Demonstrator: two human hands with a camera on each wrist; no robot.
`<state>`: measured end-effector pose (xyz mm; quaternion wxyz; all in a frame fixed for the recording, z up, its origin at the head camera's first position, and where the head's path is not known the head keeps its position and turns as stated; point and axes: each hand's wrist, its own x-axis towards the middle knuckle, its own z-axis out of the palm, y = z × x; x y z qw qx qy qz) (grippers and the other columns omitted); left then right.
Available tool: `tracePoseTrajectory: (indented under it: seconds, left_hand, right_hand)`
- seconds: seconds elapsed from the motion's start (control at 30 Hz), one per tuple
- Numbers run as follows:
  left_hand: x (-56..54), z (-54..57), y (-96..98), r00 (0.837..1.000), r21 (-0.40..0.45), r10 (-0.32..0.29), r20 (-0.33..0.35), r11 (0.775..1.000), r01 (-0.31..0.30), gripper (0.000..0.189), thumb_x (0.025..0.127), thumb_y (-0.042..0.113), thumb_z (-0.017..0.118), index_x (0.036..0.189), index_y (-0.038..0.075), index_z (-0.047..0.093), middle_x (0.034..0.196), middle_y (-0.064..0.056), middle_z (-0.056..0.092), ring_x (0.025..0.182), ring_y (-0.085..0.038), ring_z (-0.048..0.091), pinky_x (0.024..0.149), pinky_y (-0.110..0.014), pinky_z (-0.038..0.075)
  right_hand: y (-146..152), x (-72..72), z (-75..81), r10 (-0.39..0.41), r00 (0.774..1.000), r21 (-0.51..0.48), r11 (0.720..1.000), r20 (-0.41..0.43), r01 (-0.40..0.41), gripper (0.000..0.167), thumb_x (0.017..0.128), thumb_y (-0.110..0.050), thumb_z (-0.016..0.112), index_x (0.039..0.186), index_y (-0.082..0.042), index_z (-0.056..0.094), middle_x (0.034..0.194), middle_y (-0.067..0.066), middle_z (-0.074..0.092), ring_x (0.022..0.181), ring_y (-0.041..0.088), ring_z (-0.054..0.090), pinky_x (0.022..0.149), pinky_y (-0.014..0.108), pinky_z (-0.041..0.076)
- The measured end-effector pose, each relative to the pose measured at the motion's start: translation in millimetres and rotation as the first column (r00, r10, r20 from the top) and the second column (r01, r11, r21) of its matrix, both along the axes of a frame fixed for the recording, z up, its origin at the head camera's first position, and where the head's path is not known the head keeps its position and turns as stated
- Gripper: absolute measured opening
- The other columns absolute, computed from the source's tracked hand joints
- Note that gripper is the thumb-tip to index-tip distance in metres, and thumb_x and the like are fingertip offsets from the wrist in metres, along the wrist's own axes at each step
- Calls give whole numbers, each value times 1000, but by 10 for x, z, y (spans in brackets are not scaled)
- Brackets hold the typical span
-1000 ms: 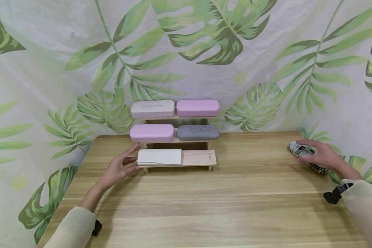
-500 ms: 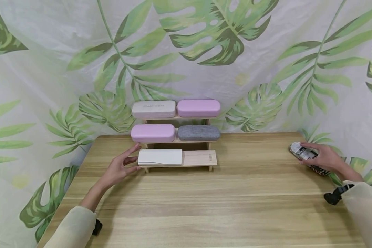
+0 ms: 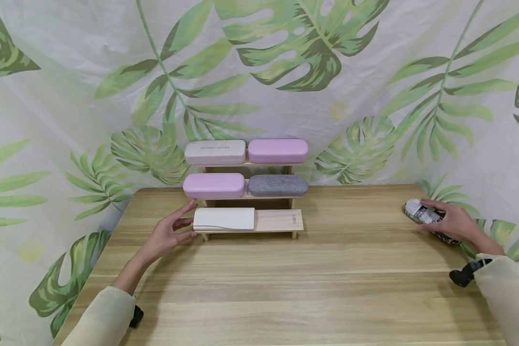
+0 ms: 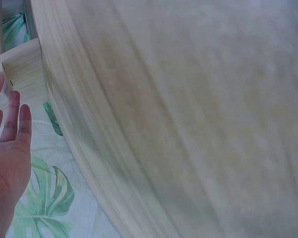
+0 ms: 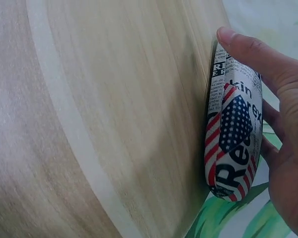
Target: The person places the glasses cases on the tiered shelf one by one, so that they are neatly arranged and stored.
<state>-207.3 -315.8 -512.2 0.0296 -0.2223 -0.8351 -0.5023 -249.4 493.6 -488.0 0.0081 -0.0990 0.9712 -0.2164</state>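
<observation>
In the head view, my right hand (image 3: 456,225) grips a glasses case (image 3: 414,210) at the table's right edge. The right wrist view shows this case (image 5: 233,139) with newspaper lettering and a stars-and-stripes pattern, the thumb on one side and fingers on the other. My left hand (image 3: 166,235), fingers spread and relaxed, is at the left end of a three-tier wooden rack (image 3: 281,220). Its fingertips are beside a white folding glasses case (image 3: 223,218) on the lowest tier; contact is unclear. The left wrist view has the left hand (image 4: 10,158) with extended fingers.
On the rack's middle tier are a pink case (image 3: 214,185) and a grey fabric case (image 3: 278,184). The top tier bears a pale lettered case (image 3: 215,151) and another pink case (image 3: 278,150). Leaf-printed cloth (image 3: 285,110) hangs behind the wooden table (image 3: 285,288).
My right hand has shifted slightly back along the patterned glasses case, so more of its far end shows. The left hand stays by the rack. The head view has moved a little.
</observation>
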Motion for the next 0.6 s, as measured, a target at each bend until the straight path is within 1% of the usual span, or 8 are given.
tracePoseTrajectory:
  seconds: [0.1, 0.23, 0.3, 0.33, 0.4, 0.5, 0.53, 0.6]
  left_hand:
    - [5, 6, 0, 1000, -2, 0, 0, 1000, 0, 92, 86, -13, 80, 165, 11, 38, 165, -20, 43, 126, -41, 64, 103, -44, 55]
    - [2, -2, 0, 1000, -8, 6, -3, 1000, -6, 93, 86, -14, 80, 165, 11, 38, 164, -21, 43, 126, -41, 65, 103, -45, 55]
    - [-1, -6, -3, 1000, -8, 5, -3, 1000, -5, 93, 86, -14, 80, 165, 11, 38, 164, -22, 43, 126, -41, 65, 103, -45, 55]
    - [-2, -7, -4, 1000, -9, 5, -4, 1000, -5, 93, 86, -14, 80, 165, 11, 38, 164, -22, 43, 126, -42, 65, 103, -45, 55]
    - [-1, -7, -6, 1000, -5, 2, -1, 1000, -2, 93, 86, -14, 80, 165, 11, 38, 165, -21, 43, 126, -42, 64, 103, -46, 54]
    - [-4, -8, -7, 1000, -5, 0, -5, 1000, 0, 93, 86, -14, 80, 165, 10, 37, 165, -21, 42, 126, -43, 64, 103, -45, 54]
    - [-3, -7, -6, 1000, -4, 0, -5, 1000, 0, 93, 86, -14, 80, 165, 10, 37, 165, -21, 42, 126, -43, 64, 104, -45, 54]
    - [-7, -8, -6, 1000, -4, 1, -4, 1000, -1, 93, 86, -14, 80, 165, 11, 37, 165, -21, 42, 126, -42, 64, 104, -44, 54]
  right_hand:
    - [-20, 1, -11, 9, 1000, 1, 1000, -17, -9, 86, 79, -37, 95, 148, 0, 58, 145, 44, 50, 119, 64, 55, 91, 73, 48]
    - [-38, 9, -21, 19, 1000, 17, 1000, -22, -18, 84, 80, -40, 94, 146, -1, 60, 142, 44, 52, 119, 64, 55, 91, 74, 48]
    - [-49, 16, -24, 22, 999, 20, 1000, -23, -21, 84, 79, -40, 94, 145, -1, 60, 141, 43, 54, 118, 62, 57, 91, 72, 49]
    - [-51, 18, -27, 23, 999, 19, 1000, -23, -23, 83, 80, -40, 94, 145, -1, 61, 140, 43, 55, 117, 61, 58, 90, 69, 50]
    - [-58, 26, -34, 25, 999, 15, 1000, -31, -24, 82, 78, -40, 95, 143, -1, 62, 137, 42, 58, 113, 56, 61, 85, 59, 53]
    - [-66, 36, -47, 26, 999, 6, 1000, -43, -26, 81, 76, -40, 97, 140, -3, 65, 131, 40, 62, 104, 47, 64, 77, 42, 50]
    - [-66, 39, -52, 32, 998, 6, 999, -47, -31, 80, 76, -39, 97, 140, -3, 66, 130, 39, 63, 103, 44, 64, 76, 38, 49]
    - [-70, 46, -58, 42, 998, 6, 999, -55, -41, 79, 75, -39, 98, 138, -4, 67, 129, 38, 65, 102, 43, 65, 75, 36, 48]
